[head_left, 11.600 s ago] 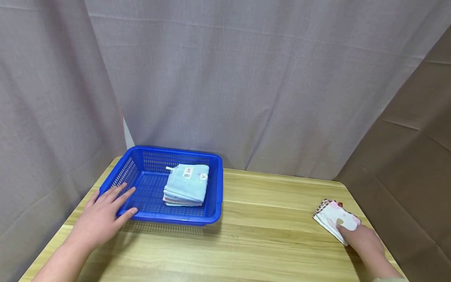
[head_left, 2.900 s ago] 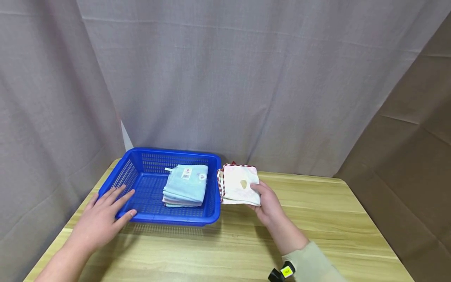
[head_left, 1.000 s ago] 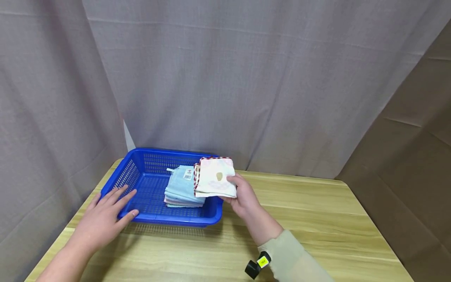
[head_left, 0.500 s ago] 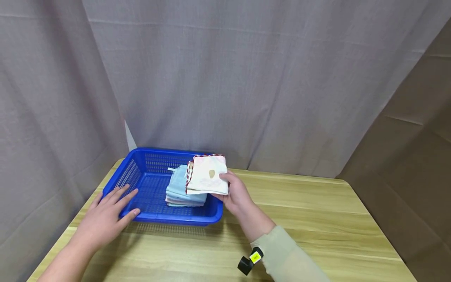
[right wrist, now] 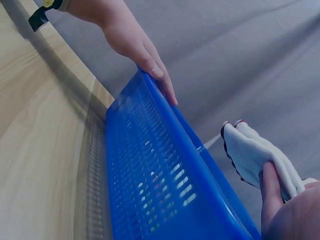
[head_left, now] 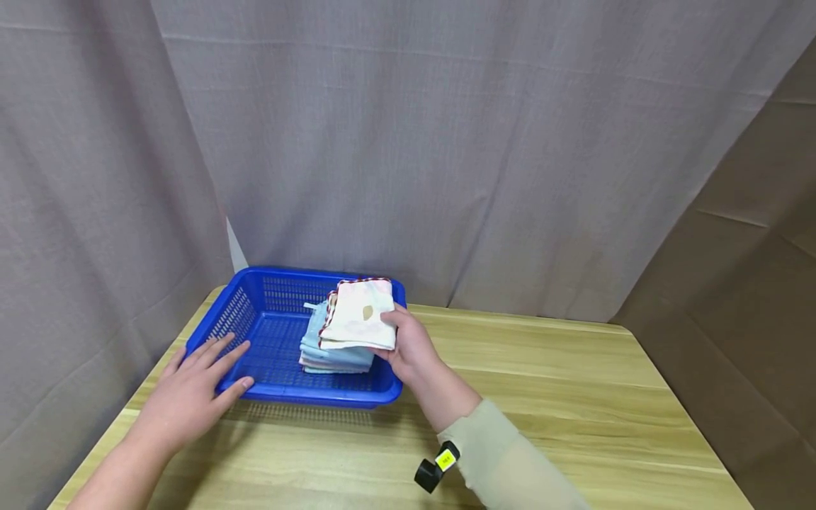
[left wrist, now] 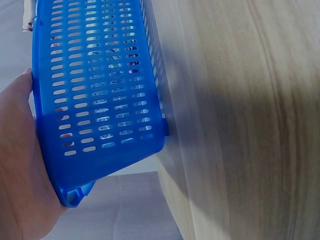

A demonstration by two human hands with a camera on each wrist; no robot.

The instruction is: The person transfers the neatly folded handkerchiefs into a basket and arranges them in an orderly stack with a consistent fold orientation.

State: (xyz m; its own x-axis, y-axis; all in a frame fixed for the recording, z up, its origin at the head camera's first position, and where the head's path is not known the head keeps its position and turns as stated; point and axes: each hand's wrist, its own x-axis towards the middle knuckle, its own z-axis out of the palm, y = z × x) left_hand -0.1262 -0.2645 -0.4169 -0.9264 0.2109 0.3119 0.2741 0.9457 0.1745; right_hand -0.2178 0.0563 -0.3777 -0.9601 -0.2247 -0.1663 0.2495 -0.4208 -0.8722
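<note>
My right hand (head_left: pixel 409 345) pinches a folded white cloth (head_left: pixel 360 312) with a red-and-white checked edge and a tan patch, thumb on top and fingers beneath. It is held over the blue plastic basket (head_left: pixel 280 393). Under it in the head view, a stack of folded towels (head_left: pixel 334 361), light blue on top, lies in the basket's right part, partly hidden by the cloth. In the right wrist view the cloth (right wrist: pixel 255 152) is above the basket rim. My left hand (head_left: pixel 188 397) rests with spread fingers on the basket's front left corner, thumb along the near rim.
The basket stands on a wood-grain table (head_left: pixel 542 397), toward its back left. Grey curtains (head_left: pixel 408 142) hang behind and to the left, with a brown cloth wall (head_left: pixel 733 304) on the right. A black device with a yellow label (head_left: pixel 440 464) is on my right wrist.
My right hand has brought the white cloth from the table's far right to over the towel stack, still drifting left over the last second. My left hand stays on the basket.
</note>
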